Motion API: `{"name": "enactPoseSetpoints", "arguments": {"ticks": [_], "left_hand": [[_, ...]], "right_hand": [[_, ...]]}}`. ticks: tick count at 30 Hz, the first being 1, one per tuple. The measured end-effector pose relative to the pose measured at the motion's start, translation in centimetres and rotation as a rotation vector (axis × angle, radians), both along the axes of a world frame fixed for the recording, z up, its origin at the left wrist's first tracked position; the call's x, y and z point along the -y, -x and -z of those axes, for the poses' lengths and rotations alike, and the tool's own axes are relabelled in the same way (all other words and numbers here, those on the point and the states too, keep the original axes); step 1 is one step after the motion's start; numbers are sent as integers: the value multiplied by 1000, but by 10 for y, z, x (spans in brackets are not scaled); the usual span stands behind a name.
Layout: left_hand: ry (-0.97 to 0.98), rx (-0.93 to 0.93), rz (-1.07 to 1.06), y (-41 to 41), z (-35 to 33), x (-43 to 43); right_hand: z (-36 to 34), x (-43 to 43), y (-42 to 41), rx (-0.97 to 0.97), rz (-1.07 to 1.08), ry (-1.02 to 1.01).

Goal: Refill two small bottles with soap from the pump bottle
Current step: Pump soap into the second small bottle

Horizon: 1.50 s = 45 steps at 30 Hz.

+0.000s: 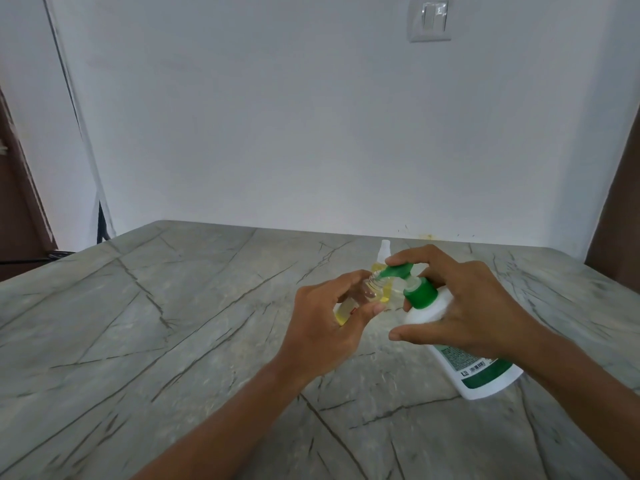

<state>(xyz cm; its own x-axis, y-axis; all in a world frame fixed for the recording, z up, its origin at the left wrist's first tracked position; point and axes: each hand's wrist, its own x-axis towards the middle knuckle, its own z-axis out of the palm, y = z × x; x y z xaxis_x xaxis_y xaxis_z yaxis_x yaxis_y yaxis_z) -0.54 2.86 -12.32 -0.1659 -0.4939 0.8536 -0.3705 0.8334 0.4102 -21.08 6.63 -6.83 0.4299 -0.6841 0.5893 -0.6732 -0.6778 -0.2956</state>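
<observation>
My left hand [325,320] grips a small clear bottle [349,303] with yellow liquid in its lower part, tilted with its open neck toward the pump spout. The white pump bottle [460,355] with a green collar and green pump head [398,271] leans to the left on the table. My right hand [464,306] is wrapped round the bottle's upper body, with a fingertip on the pump head. The spout tip sits at the small bottle's mouth. A second small bottle [384,258], with yellow liquid and a whitish cap, stands just behind them, partly hidden.
All of this sits on a grey marble-patterned table [173,323] that runs back to a white wall. A light switch [431,19] is high on the wall. Dark wooden frames stand at the far left and far right edges.
</observation>
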Motion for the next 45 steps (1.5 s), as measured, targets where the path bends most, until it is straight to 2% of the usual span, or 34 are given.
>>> {"name": "enactPoseSetpoints", "arguments": {"ticks": [8, 18, 29, 37, 45], "left_hand": [[3, 20, 30, 0, 3, 0], [-10, 2, 11, -1, 1, 0], [-11, 24, 26, 1, 4, 0], [-28, 6, 7, -2, 3, 3], [-8, 2, 27, -1, 2, 2]], "right_hand": [[1, 1, 1, 45, -13, 7], [-1, -2, -3, -14, -24, 5], [1, 2, 2, 41, -16, 25], [0, -2, -2, -26, -25, 26], [1, -1, -1, 28, -14, 13]]}}
